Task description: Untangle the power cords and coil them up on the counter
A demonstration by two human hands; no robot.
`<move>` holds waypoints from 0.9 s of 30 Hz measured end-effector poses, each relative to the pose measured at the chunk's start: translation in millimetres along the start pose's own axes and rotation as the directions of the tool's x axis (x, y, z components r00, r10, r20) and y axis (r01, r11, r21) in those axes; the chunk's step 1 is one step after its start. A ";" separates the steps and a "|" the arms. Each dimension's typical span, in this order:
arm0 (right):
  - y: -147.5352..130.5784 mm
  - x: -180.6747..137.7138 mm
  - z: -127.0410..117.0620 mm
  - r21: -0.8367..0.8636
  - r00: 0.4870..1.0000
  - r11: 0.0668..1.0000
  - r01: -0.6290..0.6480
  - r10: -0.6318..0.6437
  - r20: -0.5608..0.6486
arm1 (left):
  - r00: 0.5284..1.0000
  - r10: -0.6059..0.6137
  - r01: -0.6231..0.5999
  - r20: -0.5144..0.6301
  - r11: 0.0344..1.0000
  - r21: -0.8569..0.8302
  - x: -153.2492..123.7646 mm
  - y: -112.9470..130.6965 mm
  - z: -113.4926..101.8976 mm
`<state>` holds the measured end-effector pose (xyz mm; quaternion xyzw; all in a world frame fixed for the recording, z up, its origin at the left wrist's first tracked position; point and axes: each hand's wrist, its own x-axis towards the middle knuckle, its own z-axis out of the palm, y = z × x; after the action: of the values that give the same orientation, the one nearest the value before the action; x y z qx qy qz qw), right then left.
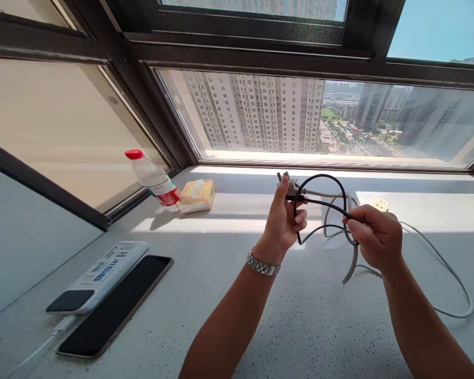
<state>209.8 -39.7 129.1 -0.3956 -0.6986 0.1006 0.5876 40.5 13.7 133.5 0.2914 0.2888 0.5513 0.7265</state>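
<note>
My left hand [284,221], with a metal watch on the wrist, is closed round a black cable [324,179] and holds it up above the grey sill. The cable forms a loop between both hands. My right hand [375,234] pinches the same black cable at the loop's right side. A thicker grey cable [454,276] hangs from the hands and trails in a curve over the sill to the right. A grey plug end [281,177] shows just above my left thumb.
On the speckled window sill [308,316] lie a dark tablet [114,308], a white remote control [102,273], a water bottle with a red cap [154,179] lying tilted, and a tissue pack [197,195]. A socket [380,203] sits behind my right hand. Window glass runs along the back and left.
</note>
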 end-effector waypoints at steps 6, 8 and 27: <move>2.8 1.9 -24.2 0.110 0.993 0.987 -0.115 0.116 -0.005 | 0.999 0.034 -0.034 0.020 0.999 0.016 7.1 -1.1 -6.3; 2.1 0.9 -26.6 0.187 0.990 0.975 -0.118 0.131 -0.055 | 0.998 0.050 -0.052 0.035 0.997 0.065 9.1 -3.0 -7.3; -1.3 15.0 -42.0 0.629 0.954 0.766 -0.134 0.272 -0.129 | 0.954 -0.022 -0.048 0.299 0.973 0.225 25.5 0.9 -32.4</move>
<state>247.2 -44.2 153.2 -0.2654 -0.5138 0.3423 0.7405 21.6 42.0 110.2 0.4553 0.2354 0.4685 0.7196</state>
